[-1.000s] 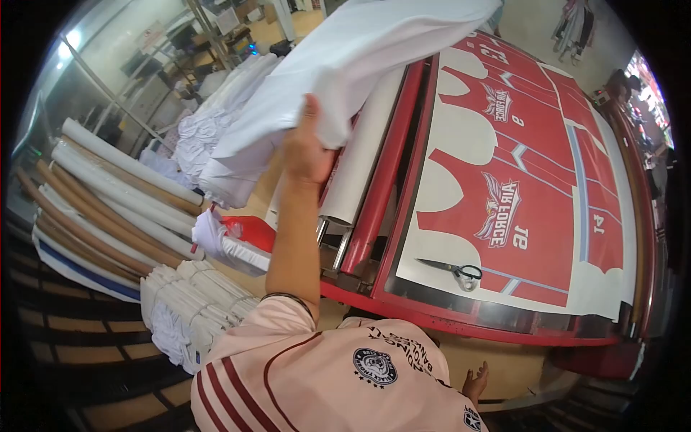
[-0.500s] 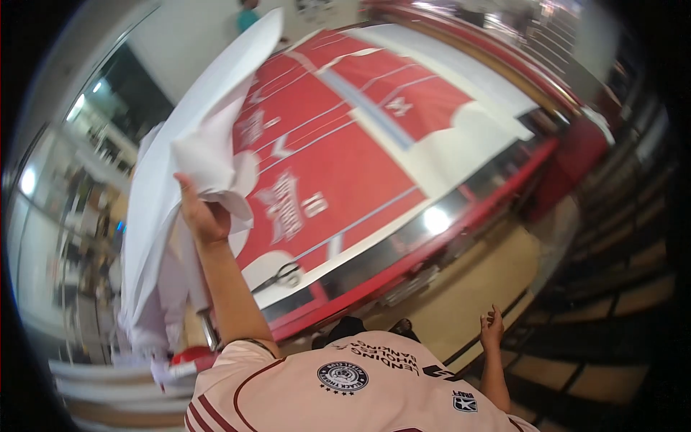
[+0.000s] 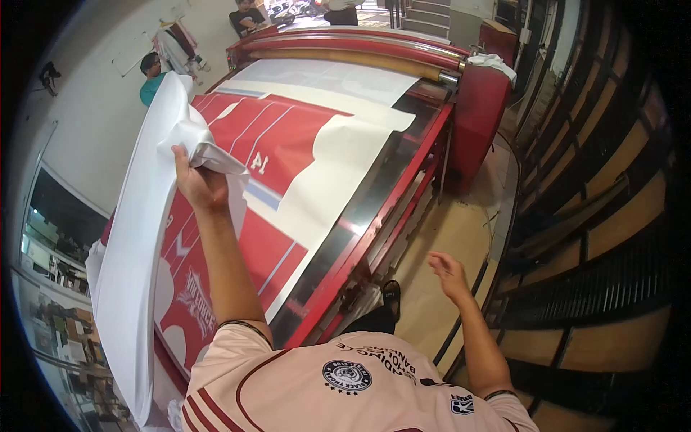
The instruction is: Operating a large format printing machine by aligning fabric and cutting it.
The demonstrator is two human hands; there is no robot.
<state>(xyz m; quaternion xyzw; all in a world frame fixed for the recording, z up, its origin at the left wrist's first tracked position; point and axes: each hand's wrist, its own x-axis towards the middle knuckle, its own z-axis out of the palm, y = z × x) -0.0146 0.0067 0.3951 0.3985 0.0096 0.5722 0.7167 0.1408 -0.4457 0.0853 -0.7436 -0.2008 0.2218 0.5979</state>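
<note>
- Left hand (image 3: pixel 205 189): at 11 o'clock from the wearer's chest, 12 being dead ahead; thumb and fingers clamped on a bunched edge of white cloth.
- Right hand (image 3: pixel 448 273): between 1 and 2 o'clock; fingers loosely spread, nothing held.
- White cloth (image 3: pixel 137 230): at 10 o'clock, raised in front of the table's left part; long axis roughly 6 to 12, upper end pointing just past 12.
- Step in hand, as I judge it: one-handed carrying of the length; handling it further calls for a firm hold and probably a second hand along the edge.
- Red printed sheet (image 3: pixel 291 137): towards 11, lying flat, partly behind the cloth.
- Table (image 3: pixel 360 216): dark border, red frame.
- Red roller (image 3: pixel 345 39): at 12, across the far end.
</note>
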